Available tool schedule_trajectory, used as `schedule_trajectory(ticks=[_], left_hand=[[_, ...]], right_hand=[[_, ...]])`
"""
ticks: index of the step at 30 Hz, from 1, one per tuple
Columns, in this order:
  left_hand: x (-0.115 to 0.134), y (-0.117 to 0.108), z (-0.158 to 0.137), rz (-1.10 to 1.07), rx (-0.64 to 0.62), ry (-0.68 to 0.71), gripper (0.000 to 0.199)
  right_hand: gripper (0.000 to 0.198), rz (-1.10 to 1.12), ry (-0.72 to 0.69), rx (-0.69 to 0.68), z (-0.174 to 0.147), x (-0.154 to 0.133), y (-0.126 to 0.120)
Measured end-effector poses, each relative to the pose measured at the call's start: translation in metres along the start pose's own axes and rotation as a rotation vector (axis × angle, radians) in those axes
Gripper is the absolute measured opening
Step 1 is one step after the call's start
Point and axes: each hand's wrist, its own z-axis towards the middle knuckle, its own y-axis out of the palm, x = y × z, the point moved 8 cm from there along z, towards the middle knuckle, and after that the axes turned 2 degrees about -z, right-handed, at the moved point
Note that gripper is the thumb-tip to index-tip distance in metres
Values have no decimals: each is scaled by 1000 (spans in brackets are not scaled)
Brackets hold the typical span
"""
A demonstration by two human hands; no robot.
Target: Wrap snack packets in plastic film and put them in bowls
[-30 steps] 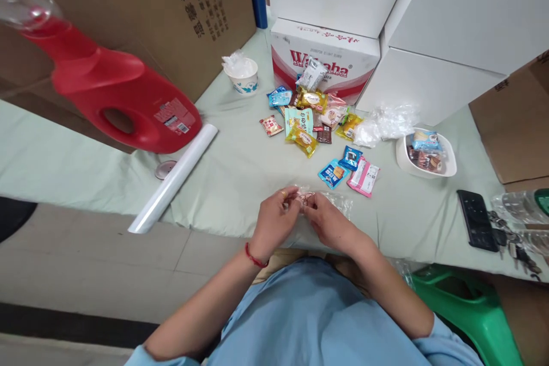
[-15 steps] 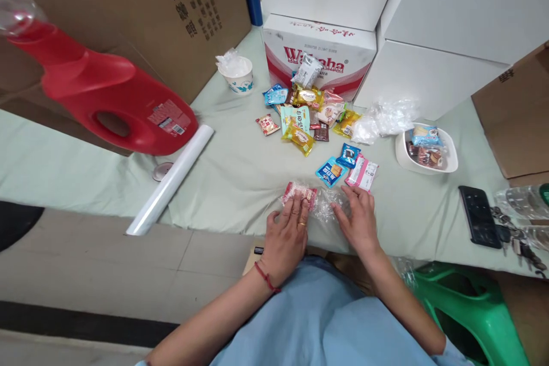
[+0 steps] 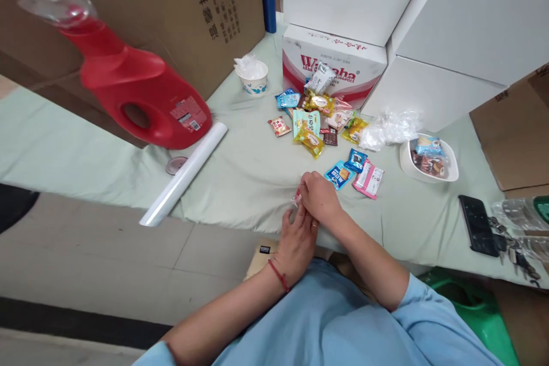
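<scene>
Near the table's front edge, a small red snack packet point(image 3: 297, 195) in clear plastic shows only a sliver, the rest covered by my hands. My left hand point(image 3: 299, 238) lies over it with fingers stretched out and thumb apart, its fingertips partly hidden. Across those fingertips, my right hand point(image 3: 321, 199) is curled closed at the packet; the clear plastic in its fingers is mostly hidden. Just beyond lie a blue snack packet point(image 3: 338, 175), a smaller dark-blue packet point(image 3: 355, 160) and a pink-and-white packet point(image 3: 369, 179).
Several snacks point(image 3: 311, 120) are heaped before a Wahaha carton point(image 3: 334, 63), beside crumpled clear bags point(image 3: 390, 128). A white tub point(image 3: 407, 167), a phone point(image 3: 478, 224) and keys point(image 3: 514, 249) sit right. Left are a paper cup point(image 3: 255, 84), red jug point(image 3: 148, 97) and white roll point(image 3: 184, 174).
My right hand has moved left from the clear plastic's right edge, closing over the packet and my left fingertips. The red packet is now mostly covered. The view has shifted slightly.
</scene>
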Motion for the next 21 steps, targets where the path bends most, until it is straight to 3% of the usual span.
schedule_trajectory(ticks=[3, 6, 8, 10, 12, 17, 21], left_hand=[[0, -8, -10, -78, 29, 24, 50], [0, -9, -34, -223, 24, 141, 43], [-10, -3, -51, -315, -3, 179, 31], [-31, 2, -62, -337, 12, 130, 28], [-55, 0, -67, -326, 104, 68, 28], [-95, -26, -61, -356, 357, -31, 17], [-107, -35, -43, -342, 444, -66, 14]], right_hand=[[19, -150, 13, -58, 13, -10, 15], [22, -177, -45, -19, 3, -17, 16], [34, -206, -105, 18, -10, -25, 17], [47, -263, -139, 41, -20, -33, 21], [44, -319, -136, 43, -23, -36, 26], [15, -327, -142, 38, -20, -28, 21], [28, -192, -166, 119, -34, -7, -7]])
